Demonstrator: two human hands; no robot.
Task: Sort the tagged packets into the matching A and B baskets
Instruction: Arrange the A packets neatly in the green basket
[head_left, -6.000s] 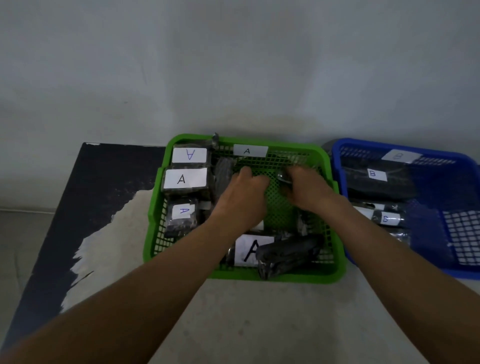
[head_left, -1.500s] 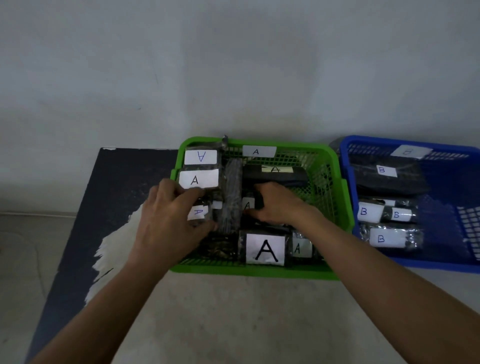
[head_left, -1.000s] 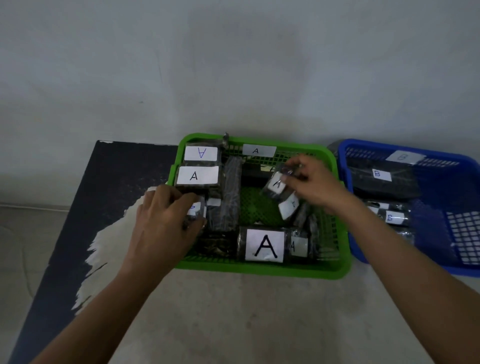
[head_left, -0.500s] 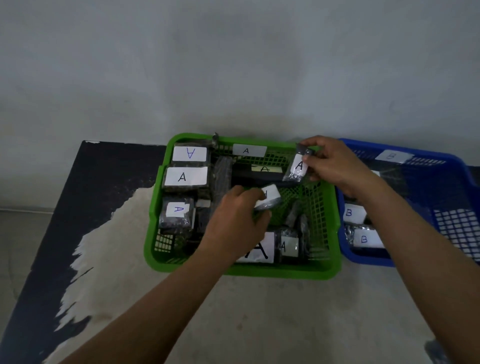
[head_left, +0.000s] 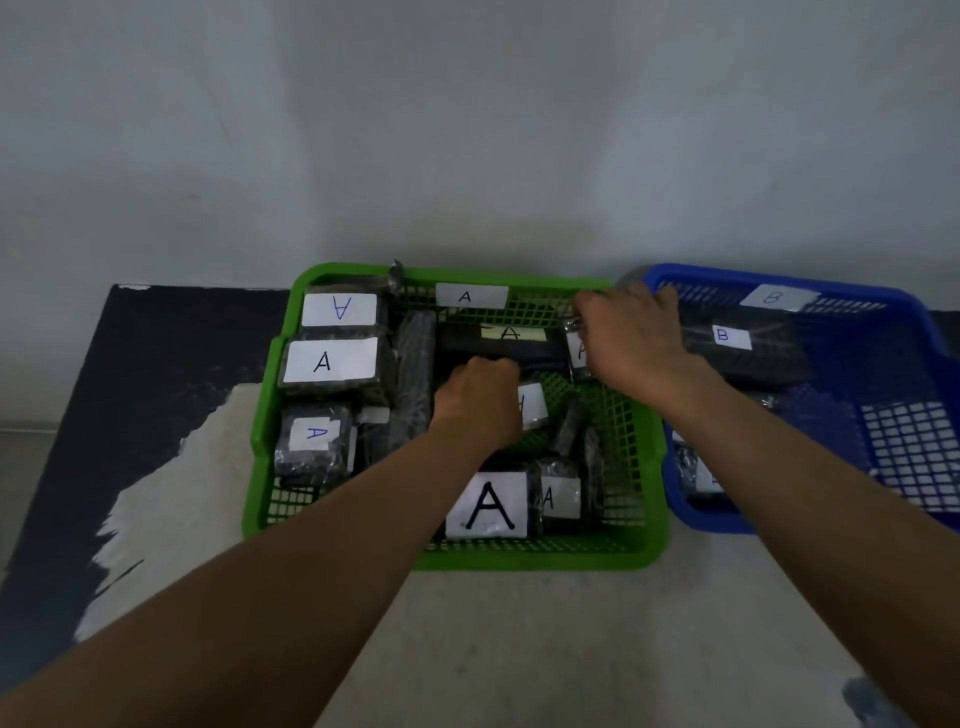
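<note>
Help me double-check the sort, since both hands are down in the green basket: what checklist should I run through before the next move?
1. Right hand has a grip on the corner packet: ok.
2. Corner packet sits over the green basket, not the blue basket: ok.
3. Corner packet's tag reads A: cannot tell, the hand hides part of the letter.
4. Left hand holds the middle packet, and its tag reads A: cannot tell, the letter is half covered.
5. Green basket's rim label reads A: ok.
6. The other tags showing in the green basket all read A: ok.
</note>
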